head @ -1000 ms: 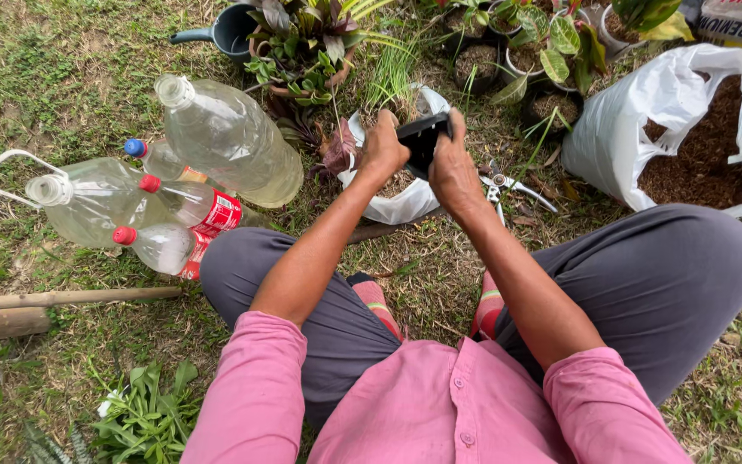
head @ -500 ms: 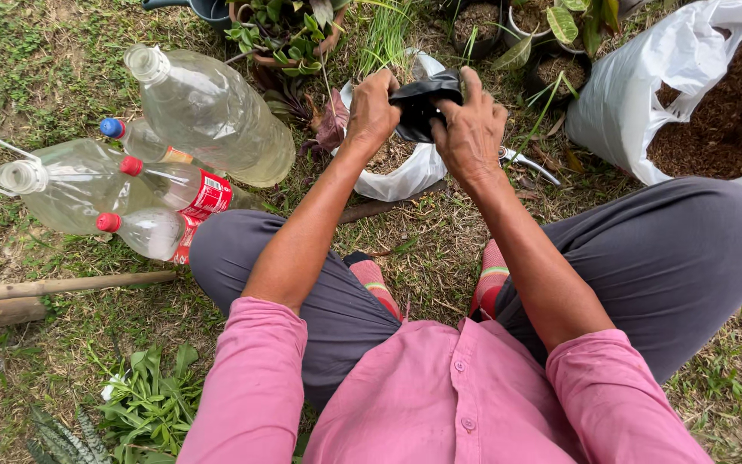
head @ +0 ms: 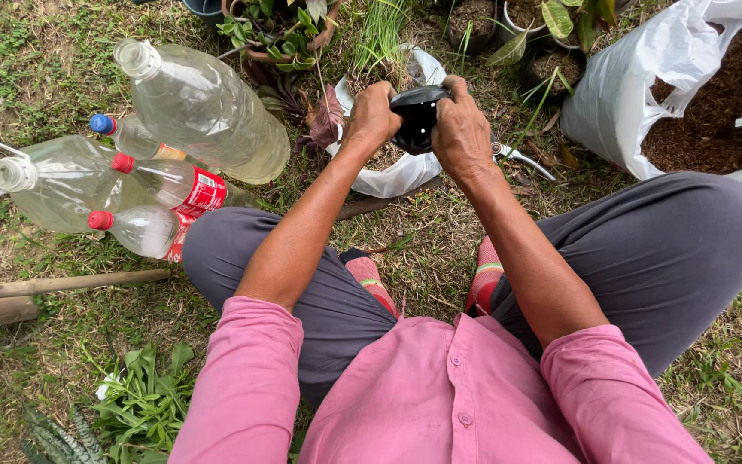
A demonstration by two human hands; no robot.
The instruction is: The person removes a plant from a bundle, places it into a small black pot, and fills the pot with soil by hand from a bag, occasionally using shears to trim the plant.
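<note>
Both hands hold a small black plastic pot (head: 416, 119) out in front of the squatting person, above the grass. The left hand (head: 374, 114) is closed on the pot's left side and the right hand (head: 462, 129) is wrapped around its right side, so the pot is pinched between them and tipped with its dark inside facing the camera, probably so that it can be turned or looked into. Just under and beyond the pot sits a white bag (head: 397, 176) with soil and a tuft of green shoots in it, close enough that anything falling from the pot would likely land there. A pair of garden shears (head: 517, 157) lies on the ground just right of the right hand. To the left, several clear plastic bottles (head: 195, 107) lie on their sides in a cluster, some with red or blue caps, well apart from the hands. A large white sack of brown soil (head: 637, 94) stands open at the right, within easy reach. A wooden handle (head: 53, 285) lies on the grass at the left.
</note>
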